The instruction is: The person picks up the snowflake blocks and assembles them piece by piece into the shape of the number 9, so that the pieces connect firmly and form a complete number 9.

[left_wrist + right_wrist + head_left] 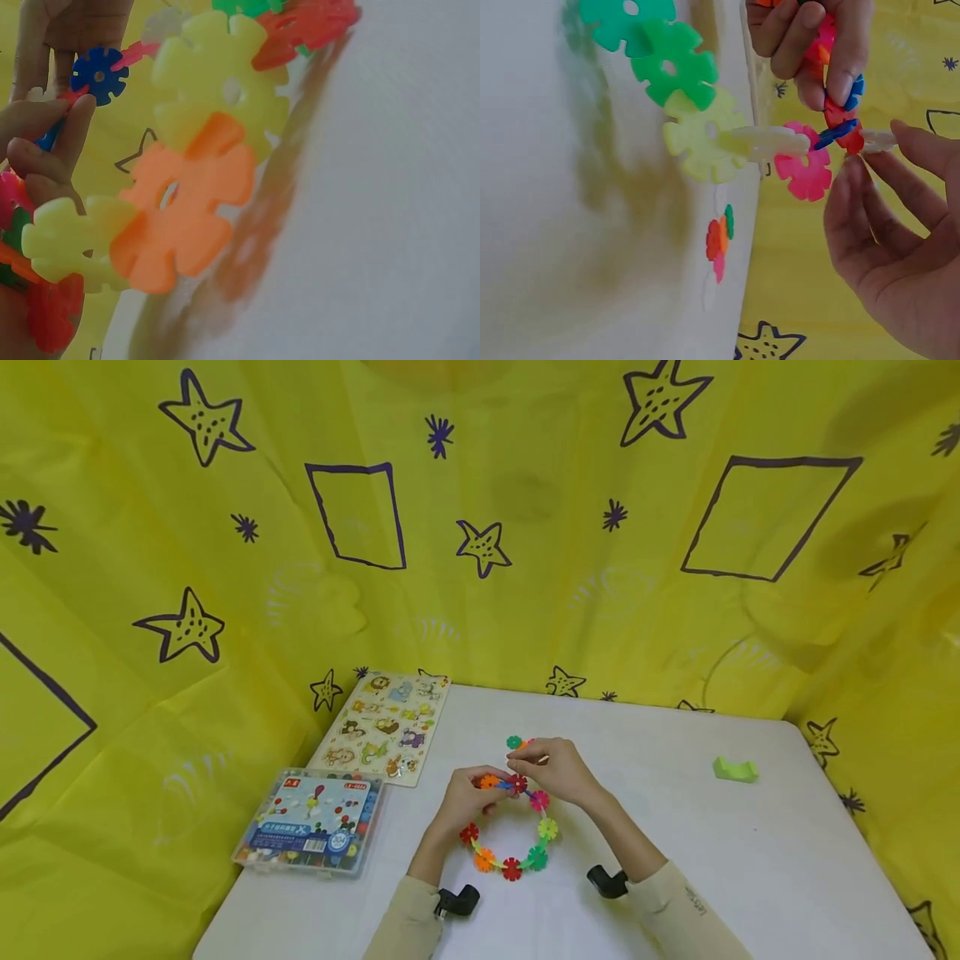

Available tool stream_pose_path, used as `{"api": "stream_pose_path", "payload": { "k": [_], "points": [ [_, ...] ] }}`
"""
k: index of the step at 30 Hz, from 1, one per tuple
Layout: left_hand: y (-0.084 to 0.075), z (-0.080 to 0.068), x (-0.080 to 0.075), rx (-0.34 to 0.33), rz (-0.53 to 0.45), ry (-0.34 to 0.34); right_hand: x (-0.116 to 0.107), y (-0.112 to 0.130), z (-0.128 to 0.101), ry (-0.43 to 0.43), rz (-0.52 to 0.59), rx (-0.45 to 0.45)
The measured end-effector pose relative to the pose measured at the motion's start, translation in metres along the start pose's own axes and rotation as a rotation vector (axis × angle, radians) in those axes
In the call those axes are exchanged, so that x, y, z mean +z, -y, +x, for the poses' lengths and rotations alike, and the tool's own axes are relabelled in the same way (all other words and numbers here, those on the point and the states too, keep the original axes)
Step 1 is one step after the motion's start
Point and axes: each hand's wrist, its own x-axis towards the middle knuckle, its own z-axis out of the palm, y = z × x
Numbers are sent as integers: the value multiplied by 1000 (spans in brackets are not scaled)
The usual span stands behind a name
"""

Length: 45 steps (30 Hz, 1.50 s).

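Note:
A ring of snowflake discs (512, 869), slotted together in red, orange, yellow, green, pink and blue, is held just above the white table. My left hand (463, 797) grips its far left part, fingers curled around the discs. At the far side of the ring, my right hand (558, 768) pinches a white snowflake disc (877, 141) between thumb and fingers. That disc meets the edge of a red disc (843, 126) in the ring. An orange disc (187, 202) and a pale yellow one hang close to the left wrist camera.
A few loose snowflake discs (718, 236) lie on the table behind my right hand. On the left are a clear plastic box (307, 822) of molecule-model parts and an animal puzzle board (386, 727). A light green piece (736, 769) lies far right. Yellow cloth (525, 610) surrounds the table.

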Motion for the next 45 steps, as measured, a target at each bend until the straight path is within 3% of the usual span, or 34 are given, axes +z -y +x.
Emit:
{"api": "stream_pose_path", "payload": {
  "k": [7,14,17,24,29,33,35,45],
  "points": [
    [0,1,2,-8,5,-45,5,-8,-2,-57,112,108],
    [0,0,1,-17,-6,-75,13,-14,-7,-111,237,145],
    [2,1,-1,-15,11,-50,13,-17,-7,-98,273,156],
    [4,1,-7,-79,32,59,11,-23,-2,-36,252,139],
    [-1,1,-7,-62,13,64,8,-33,8,-100,269,143],
    [-3,1,-8,-59,-24,55,8,-41,18,-230,67,174],
    [-4,1,-8,-60,-35,66,8,-45,23,-252,-45,197],
    [0,0,-9,-82,-35,88,27,-60,47,1,-384,91]
  ]
}}
